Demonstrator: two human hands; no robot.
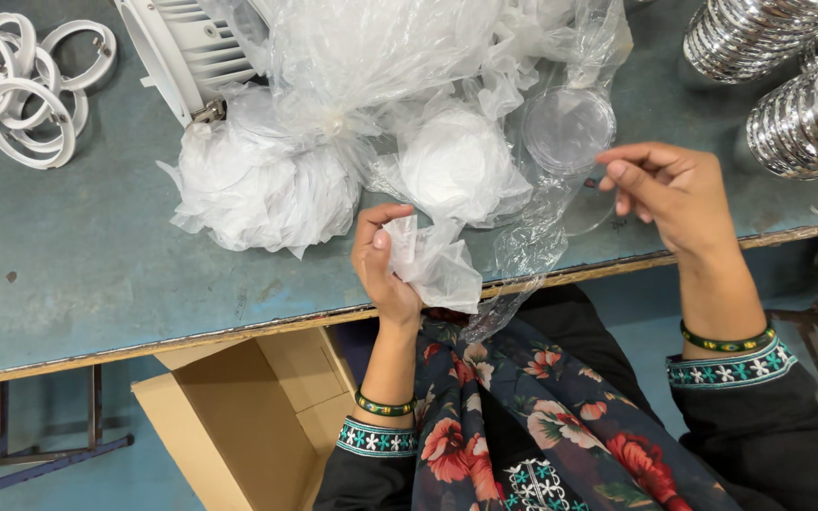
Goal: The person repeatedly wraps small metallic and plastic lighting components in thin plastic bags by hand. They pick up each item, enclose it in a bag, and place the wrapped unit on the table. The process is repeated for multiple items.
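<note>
The left hand pinches a small crumpled clear plastic bag at the grey-green tabletop edge, clear of the heap of bagged white fittings. The right hand hovers with a narrow grip; whether film is caught cannot be told.

The crumpled piece of thin translucent plastic film in the left hand looks soft and slightly glossy, like the heap of clear plastic bags behind it, which wrap matt white rounded parts. The grey-green painted tabletop is scuffed, dull and worn along its edge. The stacked ribbed silver reflectors shine mirror-bright like polished metal, the white plastic rings look smooth, and the brown cardboard box is plain matt.
</note>
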